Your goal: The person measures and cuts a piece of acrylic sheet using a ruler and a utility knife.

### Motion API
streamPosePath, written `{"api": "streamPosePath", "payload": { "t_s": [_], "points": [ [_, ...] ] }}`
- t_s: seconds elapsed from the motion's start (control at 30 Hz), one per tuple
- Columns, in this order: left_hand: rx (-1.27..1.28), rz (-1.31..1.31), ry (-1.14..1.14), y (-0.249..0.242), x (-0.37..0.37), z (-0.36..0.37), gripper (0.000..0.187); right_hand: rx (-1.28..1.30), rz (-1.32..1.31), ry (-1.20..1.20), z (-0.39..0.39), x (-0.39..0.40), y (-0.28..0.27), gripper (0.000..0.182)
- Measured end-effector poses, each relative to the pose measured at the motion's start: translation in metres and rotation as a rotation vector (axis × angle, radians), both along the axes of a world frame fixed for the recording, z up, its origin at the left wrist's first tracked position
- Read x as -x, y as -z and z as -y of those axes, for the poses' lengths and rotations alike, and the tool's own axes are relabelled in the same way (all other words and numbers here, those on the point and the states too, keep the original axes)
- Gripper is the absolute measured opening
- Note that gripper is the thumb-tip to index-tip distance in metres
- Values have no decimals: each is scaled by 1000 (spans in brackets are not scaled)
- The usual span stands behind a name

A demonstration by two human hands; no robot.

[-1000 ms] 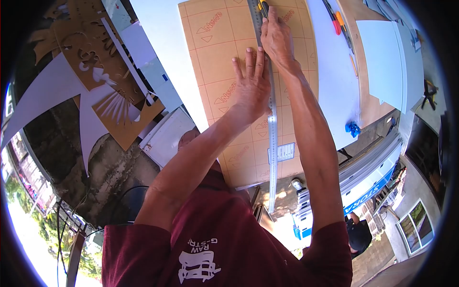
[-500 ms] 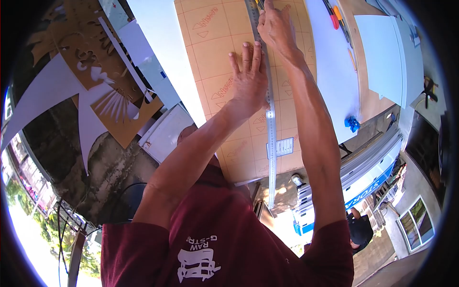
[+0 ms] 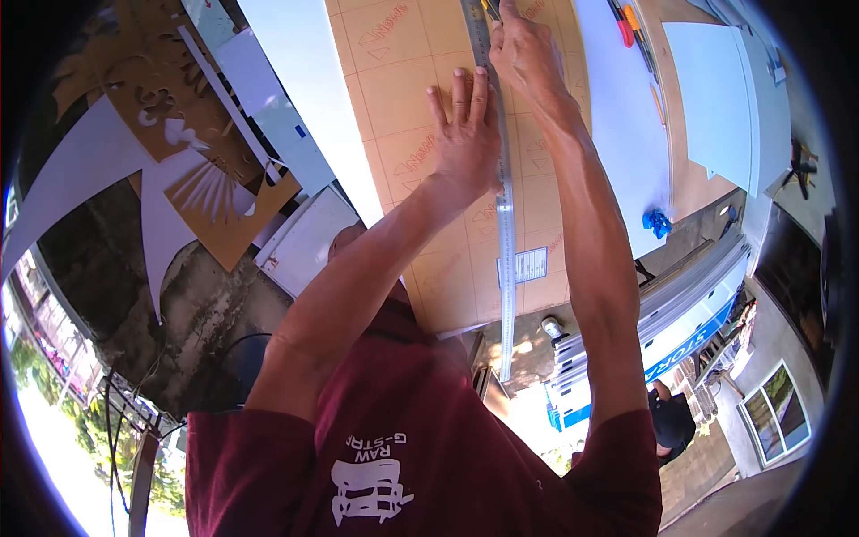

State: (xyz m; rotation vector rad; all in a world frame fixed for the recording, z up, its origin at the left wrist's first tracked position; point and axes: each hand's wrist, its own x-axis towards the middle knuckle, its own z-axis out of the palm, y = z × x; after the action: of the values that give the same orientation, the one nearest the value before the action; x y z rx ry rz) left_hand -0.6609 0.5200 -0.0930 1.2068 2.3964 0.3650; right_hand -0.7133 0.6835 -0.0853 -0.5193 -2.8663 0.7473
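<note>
Over on the left, offcuts of brown board with cut-out shapes (image 3: 192, 143) and white sheet scraps (image 3: 85, 183) lie heaped at the worktop's edge, well apart from the work. Next comes the big brown paper-masked sheet (image 3: 403, 80), printed with red logos, lying flat on a white panel (image 3: 309, 89). The left hand (image 3: 465, 134) is spread open, palm down and fingers splayed, pressing on that sheet with its outer edge against the long steel ruler (image 3: 506, 224), which runs straight away from the person across the sheet and overhangs its near edge. Just right of the ruler, the right hand (image 3: 523, 54) is closed around a yellow-and-black utility knife (image 3: 490, 9) at the far end of the ruler; the blade itself is hidden at the frame's top. To do this well, I'd say the flat hand should bear down firmly, with fingertips kept back from the cutting edge, so the ruler cannot slide. The knife should ride tight against the steel edge at a steady tilt, drawn in one even pull. Several light passes seem safer than one hard one. Further right, red and orange pens (image 3: 626, 22) lie on another white sheet (image 3: 617, 125), and a small blue object (image 3: 658, 222) sits near its corner.
</note>
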Motion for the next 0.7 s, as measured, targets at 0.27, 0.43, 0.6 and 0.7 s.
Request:
{"api": "streamPosePath", "payload": {
  "t_s": [0.27,0.43,0.6,0.7],
  "points": [
    [7,10,1,1,0,0,154,51,-32,-19,9,-24,-11,28],
    [-1,7,-1,-1,1,0,152,44,-85,-34,12,-37,-2,32],
    [-25,2,-5,5,0,1,151,61,-68,-22,18,-47,-4,33],
    [-24,-10,-7,5,1,1,152,-48,206,51,28,-55,-29,38]
  ]
}}
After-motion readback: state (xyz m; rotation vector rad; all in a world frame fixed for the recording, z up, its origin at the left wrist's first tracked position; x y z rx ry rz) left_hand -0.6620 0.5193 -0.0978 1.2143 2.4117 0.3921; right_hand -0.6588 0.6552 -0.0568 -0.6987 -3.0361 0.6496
